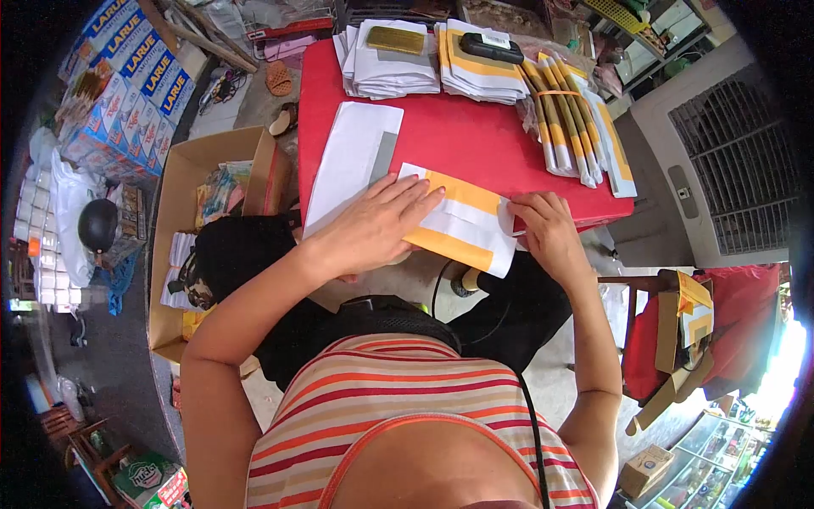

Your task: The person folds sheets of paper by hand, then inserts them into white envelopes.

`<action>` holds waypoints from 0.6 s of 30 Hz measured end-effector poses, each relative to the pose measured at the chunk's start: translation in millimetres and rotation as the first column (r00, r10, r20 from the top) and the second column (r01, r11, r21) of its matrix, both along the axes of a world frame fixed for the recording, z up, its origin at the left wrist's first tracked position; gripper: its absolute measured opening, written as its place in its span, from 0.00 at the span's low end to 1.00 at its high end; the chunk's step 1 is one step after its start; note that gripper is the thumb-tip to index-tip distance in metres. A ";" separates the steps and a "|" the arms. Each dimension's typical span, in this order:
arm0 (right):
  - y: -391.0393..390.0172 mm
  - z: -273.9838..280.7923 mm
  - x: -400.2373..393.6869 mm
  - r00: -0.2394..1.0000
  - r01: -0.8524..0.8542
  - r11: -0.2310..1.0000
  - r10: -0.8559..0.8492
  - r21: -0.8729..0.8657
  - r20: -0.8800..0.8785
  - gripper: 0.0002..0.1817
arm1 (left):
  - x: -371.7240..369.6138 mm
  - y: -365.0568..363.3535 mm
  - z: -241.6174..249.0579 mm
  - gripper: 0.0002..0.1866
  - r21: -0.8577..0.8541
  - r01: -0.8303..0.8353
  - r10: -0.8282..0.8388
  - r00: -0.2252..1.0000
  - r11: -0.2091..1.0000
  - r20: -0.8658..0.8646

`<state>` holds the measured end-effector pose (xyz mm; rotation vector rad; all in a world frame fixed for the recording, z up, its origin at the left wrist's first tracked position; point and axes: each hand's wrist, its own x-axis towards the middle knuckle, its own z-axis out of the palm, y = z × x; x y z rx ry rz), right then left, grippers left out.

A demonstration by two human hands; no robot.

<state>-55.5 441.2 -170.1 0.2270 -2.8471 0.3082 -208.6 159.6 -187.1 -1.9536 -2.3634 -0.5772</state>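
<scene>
A folded white and yellow paper (462, 222) lies at the near edge of the red table, partly overhanging it. My left hand (381, 216) rests flat on its left end with fingers spread. At its right end, the fingers of my right hand (543, 225) are bent together on the paper's edge. To the left lies a white sheet with a grey strip (354, 153), partly under my left hand. Stacks of white folded papers (392, 72) and yellow-edged papers (483, 75) stand at the far side, beside a banded bundle of rolled papers (566, 119).
The red table (458, 136) carries a black case (492, 47) and a yellowish block (396, 39) on the stacks. An open cardboard box (182, 187) is at the left. A grey vented appliance (661, 187) stands right, above a red-draped chair (746, 322).
</scene>
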 end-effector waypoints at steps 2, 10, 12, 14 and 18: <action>-0.2 1.8 -0.7 0.999 0.008 1.000 -0.007 -0.019 0.041 0.22 | -10.2 -4.7 1.7 0.29 0.024 0.019 -0.020 0.998 1.000 0.054; -6.9 -8.8 13.4 0.996 0.093 0.990 -0.091 -0.102 0.018 0.23 | -46.1 0.7 7.5 0.22 0.197 0.028 -0.113 0.894 0.980 0.433; -5.0 -5.7 11.5 0.996 0.087 0.990 -0.087 -0.111 0.003 0.26 | -52.4 5.8 19.6 0.22 0.217 0.045 -0.133 0.902 0.975 0.411; 8.5 11.2 -2.3 0.996 0.074 0.997 -0.074 0.006 -0.053 0.24 | -59.4 10.4 47.0 0.22 0.135 0.077 -0.124 0.912 0.988 0.391; 59.7 51.7 -100.8 0.970 0.006 1.000 -0.003 0.010 -0.242 0.20 | -80.8 19.8 115.0 0.16 0.006 0.154 -0.152 0.974 0.988 0.169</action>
